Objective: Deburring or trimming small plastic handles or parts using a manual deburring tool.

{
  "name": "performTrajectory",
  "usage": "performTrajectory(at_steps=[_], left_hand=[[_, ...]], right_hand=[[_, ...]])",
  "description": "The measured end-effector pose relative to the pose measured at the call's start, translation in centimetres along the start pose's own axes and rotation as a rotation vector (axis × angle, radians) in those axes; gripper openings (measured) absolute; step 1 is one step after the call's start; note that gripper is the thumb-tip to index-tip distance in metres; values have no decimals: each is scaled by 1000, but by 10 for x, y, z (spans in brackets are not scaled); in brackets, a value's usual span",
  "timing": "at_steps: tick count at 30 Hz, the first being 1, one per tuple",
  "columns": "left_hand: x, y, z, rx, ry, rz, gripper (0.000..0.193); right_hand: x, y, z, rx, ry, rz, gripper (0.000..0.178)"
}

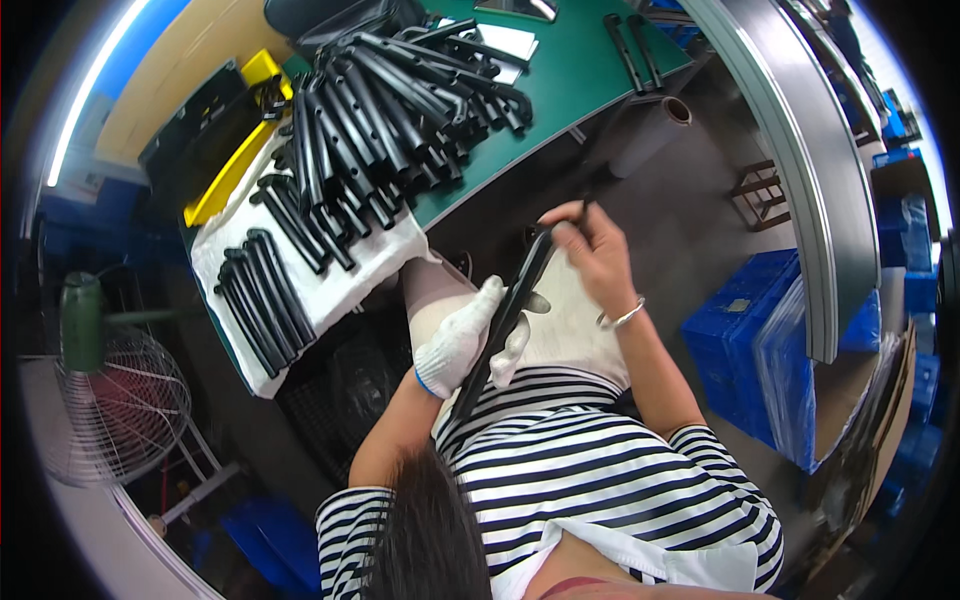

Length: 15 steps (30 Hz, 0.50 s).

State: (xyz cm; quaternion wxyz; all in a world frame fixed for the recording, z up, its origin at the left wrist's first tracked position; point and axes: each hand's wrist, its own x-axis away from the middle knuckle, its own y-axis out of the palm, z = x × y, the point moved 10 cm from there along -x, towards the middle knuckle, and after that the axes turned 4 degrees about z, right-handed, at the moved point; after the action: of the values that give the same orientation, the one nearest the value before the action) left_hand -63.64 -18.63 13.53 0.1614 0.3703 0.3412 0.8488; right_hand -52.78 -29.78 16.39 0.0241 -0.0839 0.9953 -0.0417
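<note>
My left hand, in a white knit glove with a blue cuff, is wrapped round a black tube. The tube slants over my lap, its far end up and to the right. At that end is my bare right hand, with a band on its wrist. Its thumb and fingers are bent together, and a thin dark piece shows by the fingertips; blur hides what it is. Ahead on the left lies a big pile of similar black tubes, with a neat row of them nearer me.
The piles rest on a white cloth over a green table. Two more black tubes lie at its far right. A fan stands left. To the right are a blue crate, a grey metal post and a cardboard roll.
</note>
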Motion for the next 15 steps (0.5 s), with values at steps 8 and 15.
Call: performTrajectory(at_steps=[8, 15], left_hand=[[21, -22, -3, 58, -1, 71, 87], [29, -27, -24, 179, -40, -62, 49]], right_hand=[[-9, -8, 15, -273, 38, 0, 24], [-10, 7, 18, -448, 73, -1, 25]])
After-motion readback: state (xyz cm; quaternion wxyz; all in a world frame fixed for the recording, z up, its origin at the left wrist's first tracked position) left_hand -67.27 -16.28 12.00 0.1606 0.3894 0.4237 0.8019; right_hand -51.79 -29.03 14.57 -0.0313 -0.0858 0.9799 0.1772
